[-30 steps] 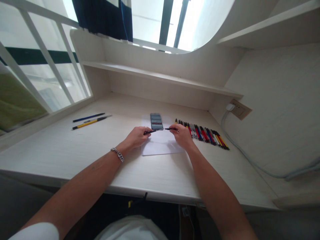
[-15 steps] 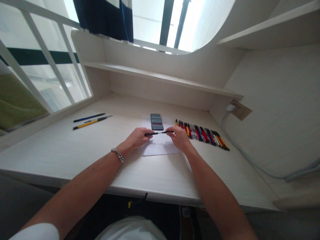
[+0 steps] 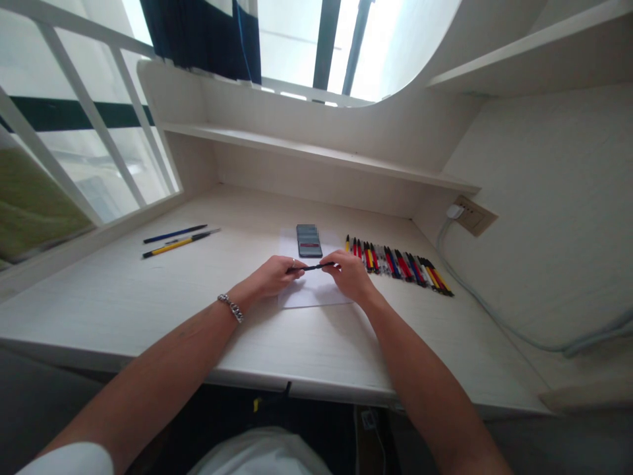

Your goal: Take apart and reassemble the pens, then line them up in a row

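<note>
A slim black pen (image 3: 311,268) is held level above white paper (image 3: 316,295), with one end in each hand. My left hand (image 3: 277,274) is closed in a pinch on its left part. Thumb and fingers of my right hand (image 3: 352,274) pinch the right part, and the two parts appear to meet between the hands. Just beyond the pen a dark phone (image 3: 309,241) with a lit screen lies on the paper. To the right of my right hand, several pens (image 3: 398,262) in red, yellow, blue, black and white lie side by side in a row.
On the left of the desk (image 3: 148,300) lie a blue pen (image 3: 175,233) and a yellow pen (image 3: 174,246) with a thin small piece between them. A shelf (image 3: 316,150) spans the back. A cable (image 3: 469,287) runs from the wall socket (image 3: 475,216) down the right side.
My right hand has moved left, towards my left hand. The gap between the two black pen parts, where a thin piece showed, has closed.
</note>
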The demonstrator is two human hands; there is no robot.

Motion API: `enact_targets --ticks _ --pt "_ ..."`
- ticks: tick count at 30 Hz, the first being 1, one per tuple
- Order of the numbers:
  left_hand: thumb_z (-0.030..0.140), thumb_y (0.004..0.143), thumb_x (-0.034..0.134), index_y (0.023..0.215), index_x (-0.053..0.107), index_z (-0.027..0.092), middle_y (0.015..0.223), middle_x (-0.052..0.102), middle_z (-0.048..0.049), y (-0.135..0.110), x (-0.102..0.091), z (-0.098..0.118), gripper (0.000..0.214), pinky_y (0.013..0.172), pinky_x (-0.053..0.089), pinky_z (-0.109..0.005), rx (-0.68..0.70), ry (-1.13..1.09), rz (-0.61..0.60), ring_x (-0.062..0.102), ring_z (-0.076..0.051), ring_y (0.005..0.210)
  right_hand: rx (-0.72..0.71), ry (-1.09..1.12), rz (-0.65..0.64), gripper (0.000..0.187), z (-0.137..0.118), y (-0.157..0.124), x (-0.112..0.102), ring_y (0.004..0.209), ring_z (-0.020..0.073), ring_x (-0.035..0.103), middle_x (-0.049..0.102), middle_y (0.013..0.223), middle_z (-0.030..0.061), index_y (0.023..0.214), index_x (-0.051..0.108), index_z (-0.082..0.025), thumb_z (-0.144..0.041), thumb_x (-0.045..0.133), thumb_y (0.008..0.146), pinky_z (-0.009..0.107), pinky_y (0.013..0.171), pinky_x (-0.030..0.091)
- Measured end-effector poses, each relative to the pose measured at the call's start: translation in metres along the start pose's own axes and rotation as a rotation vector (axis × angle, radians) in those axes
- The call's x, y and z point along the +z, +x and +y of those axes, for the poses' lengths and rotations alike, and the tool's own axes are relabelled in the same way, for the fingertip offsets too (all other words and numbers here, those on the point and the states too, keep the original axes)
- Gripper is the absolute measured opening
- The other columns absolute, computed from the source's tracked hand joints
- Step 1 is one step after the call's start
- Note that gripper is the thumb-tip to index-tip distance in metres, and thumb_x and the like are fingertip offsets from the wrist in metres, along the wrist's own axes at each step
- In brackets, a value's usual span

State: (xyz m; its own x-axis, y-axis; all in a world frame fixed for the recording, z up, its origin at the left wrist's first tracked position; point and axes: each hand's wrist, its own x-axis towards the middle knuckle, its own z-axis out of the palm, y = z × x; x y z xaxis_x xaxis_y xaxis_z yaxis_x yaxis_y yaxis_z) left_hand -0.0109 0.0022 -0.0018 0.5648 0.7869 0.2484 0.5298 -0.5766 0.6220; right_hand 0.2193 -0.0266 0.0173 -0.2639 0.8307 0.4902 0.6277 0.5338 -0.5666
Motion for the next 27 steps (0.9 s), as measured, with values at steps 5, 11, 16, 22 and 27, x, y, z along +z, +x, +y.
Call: enact_targets --ticks 5,11,16,22,27 --pt "0.028 0.086 0.060 0.108 0.077 0.022 0.092 0.076 -0.0050 0.000 -0.001 0.003 0.028 0.069 0.046 -0.026 0.006 -0.009 0.037 0.064 -0.016 0.075 0.072 0.050 -0.022 0.010 0.000 -0.001 0.001 0.077 0.0155 0.064 0.073 0.085 0.0026 0.085 0.076 -0.021 -0.016 0.069 0.081 0.026 0.073 0.048" --pt "0.025 0.082 0.065 0.103 0.078 0.020 0.090 0.076 -0.0054 0.000 -0.004 0.010 0.026 0.071 0.046 -0.026 -0.018 0.010 0.084 0.065 -0.017 0.078 0.209 0.069 -0.151 0.025 -0.002 0.001 0.007 0.062 0.0132 0.061 0.068 0.063 -0.0005 0.085 0.073 -0.019 -0.028 0.052 0.094 0.023 0.062 0.043" --pt "0.031 0.087 0.060 0.105 0.077 0.020 0.092 0.077 -0.0048 0.001 -0.003 0.011 0.027 0.071 0.046 -0.027 -0.056 -0.003 0.084 0.066 -0.018 0.079 0.138 0.078 -0.046 0.010 -0.001 0.002 0.004 0.079 0.0156 0.066 0.074 0.090 0.0035 0.090 0.073 -0.020 -0.027 0.068 0.084 0.026 0.074 0.049" --pt "0.029 0.085 0.063 0.105 0.078 0.020 0.090 0.076 -0.0058 0.000 -0.003 0.012 0.027 0.069 0.046 -0.026 -0.036 -0.004 0.092 0.064 -0.017 0.077 0.223 0.129 -0.085 0.017 0.000 0.002 0.002 0.061 0.0137 0.063 0.071 0.071 0.0011 0.088 0.071 -0.019 -0.025 0.056 0.091 0.026 0.065 0.049" --pt "0.031 0.086 0.061 0.104 0.078 0.021 0.089 0.076 -0.0049 0.000 -0.003 0.010 0.027 0.071 0.046 -0.027 -0.034 -0.012 0.083 0.064 -0.017 0.077 0.173 0.119 -0.063 0.012 0.003 0.002 0.001 0.072 0.0144 0.067 0.074 0.086 0.0030 0.091 0.072 -0.020 -0.027 0.069 0.082 0.026 0.071 0.050"
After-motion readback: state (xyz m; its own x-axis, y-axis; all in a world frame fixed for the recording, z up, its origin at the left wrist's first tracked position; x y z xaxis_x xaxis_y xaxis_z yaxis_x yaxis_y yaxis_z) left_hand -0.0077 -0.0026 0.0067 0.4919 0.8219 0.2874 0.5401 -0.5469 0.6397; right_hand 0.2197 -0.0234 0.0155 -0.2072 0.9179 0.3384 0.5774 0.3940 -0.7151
